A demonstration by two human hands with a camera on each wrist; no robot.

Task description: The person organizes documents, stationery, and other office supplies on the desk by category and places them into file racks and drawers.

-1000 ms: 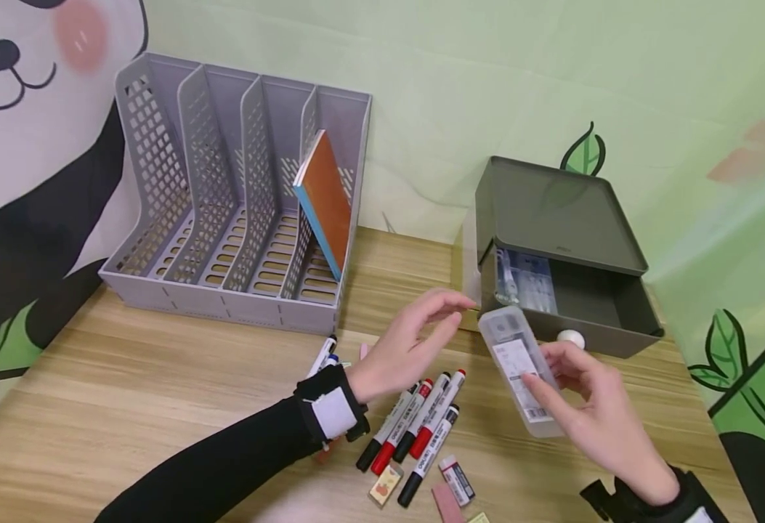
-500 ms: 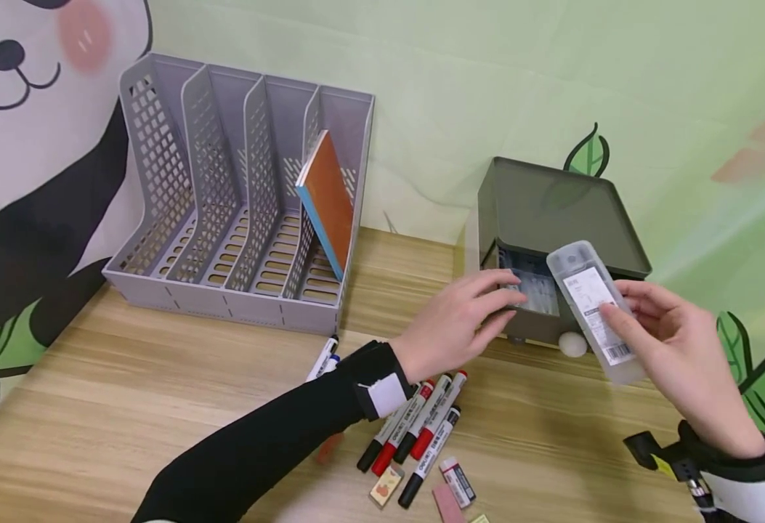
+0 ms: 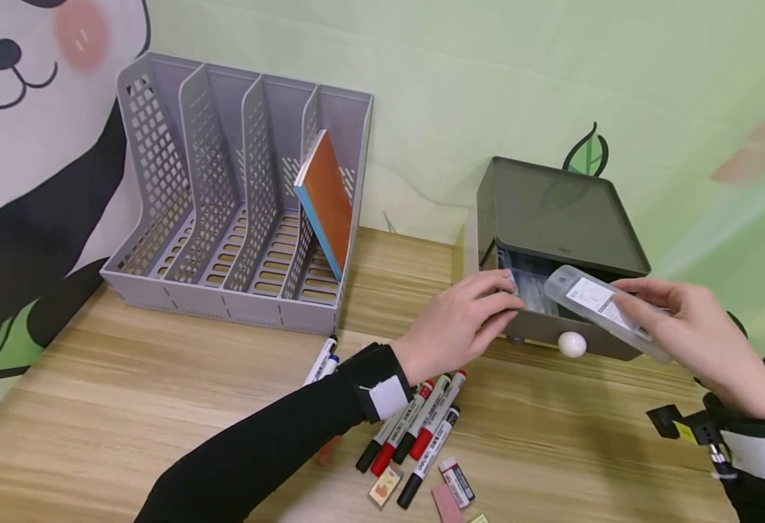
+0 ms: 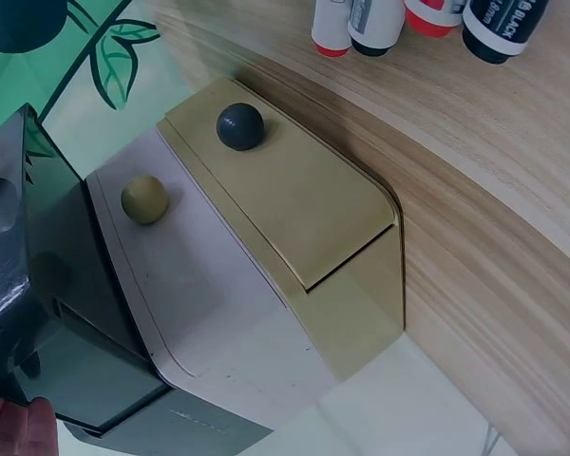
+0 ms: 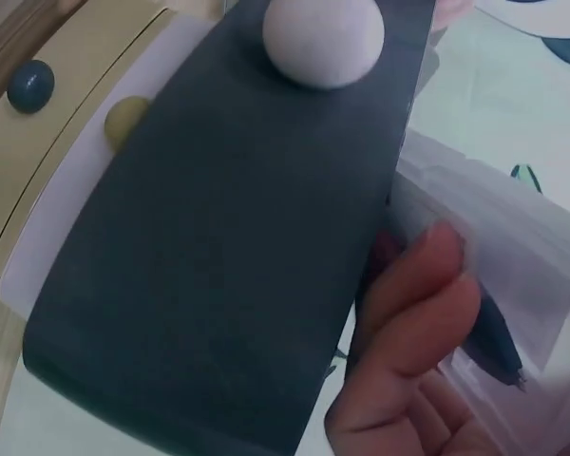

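My right hand (image 3: 702, 330) grips a long translucent plastic case (image 3: 598, 298) with a white label. The case tilts over the right part of a dark grey drawer (image 3: 545, 319), which is pulled out. In the right wrist view, curled fingers (image 5: 418, 323) press against the case (image 5: 551, 247) beside the drawer front (image 5: 209, 247). My left hand (image 3: 463, 319) reaches to the drawer's left front corner, its fingers loosely bent at the edge beside clear packets (image 3: 534, 290). Those fingers (image 4: 19, 432) show only at the lower left corner of the left wrist view; their exact contact is hidden.
Several markers (image 3: 415, 428), erasers (image 3: 457, 481) and a pink block (image 3: 447, 503) lie in front. A grey file rack (image 3: 225, 309) with an orange notebook (image 3: 330, 200) stands at the left. Below the grey drawer are white (image 4: 209, 285) and yellow (image 4: 294, 190) drawers.
The right hand has carried the case up and right from in front of the drawer, then tilted it flatter over it. The left hand has moved right to the drawer's left corner.
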